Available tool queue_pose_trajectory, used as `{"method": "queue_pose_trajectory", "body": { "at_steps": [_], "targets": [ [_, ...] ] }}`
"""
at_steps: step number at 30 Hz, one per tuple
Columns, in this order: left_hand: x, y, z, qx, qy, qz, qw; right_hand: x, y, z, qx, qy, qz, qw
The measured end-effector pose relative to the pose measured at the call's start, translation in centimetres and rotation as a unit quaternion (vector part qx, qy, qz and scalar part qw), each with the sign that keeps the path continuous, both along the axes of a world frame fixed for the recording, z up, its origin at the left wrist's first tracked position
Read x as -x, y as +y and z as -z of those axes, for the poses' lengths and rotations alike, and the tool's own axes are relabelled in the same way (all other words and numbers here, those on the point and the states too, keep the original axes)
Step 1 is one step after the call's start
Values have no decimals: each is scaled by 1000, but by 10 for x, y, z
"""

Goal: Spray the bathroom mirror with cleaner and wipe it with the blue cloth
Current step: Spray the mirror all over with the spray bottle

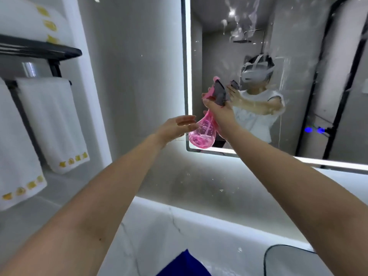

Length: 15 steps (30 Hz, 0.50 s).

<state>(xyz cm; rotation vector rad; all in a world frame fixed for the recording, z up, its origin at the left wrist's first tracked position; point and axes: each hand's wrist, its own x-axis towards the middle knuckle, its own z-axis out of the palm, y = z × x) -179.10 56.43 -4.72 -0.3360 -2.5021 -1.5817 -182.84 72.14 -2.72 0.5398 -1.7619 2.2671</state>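
We held bottle, right hand fingers clamped round its neck; left hand fingers apart, just beside its belly. Mirror past fingertips, streaked; cloth well below both hands. Risk we judged: one-hand grip slipping, bottle dropping.

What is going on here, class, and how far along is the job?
A person stands at the mirror. The right grip holds the bottle by its neck, nozzle toward the glass. The left grip is open beside the bottle's base; whether it touches is unclear. Spray streaks mark the glass. The cloth lies unused on the counter.
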Motion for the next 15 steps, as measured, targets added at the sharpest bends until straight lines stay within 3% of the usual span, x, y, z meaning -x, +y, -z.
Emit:
{"method": "queue_pose_trajectory", "body": {
  "at_steps": [4, 15],
  "targets": [
    [26, -12, -16, 9, 13, 42, 999, 21, -25, -17, -16, 23, 26, 999],
    [74, -31, -66, 86, 83, 174, 977, 48, -53, -49, -29, 61, 234, 970]
  ]
}}
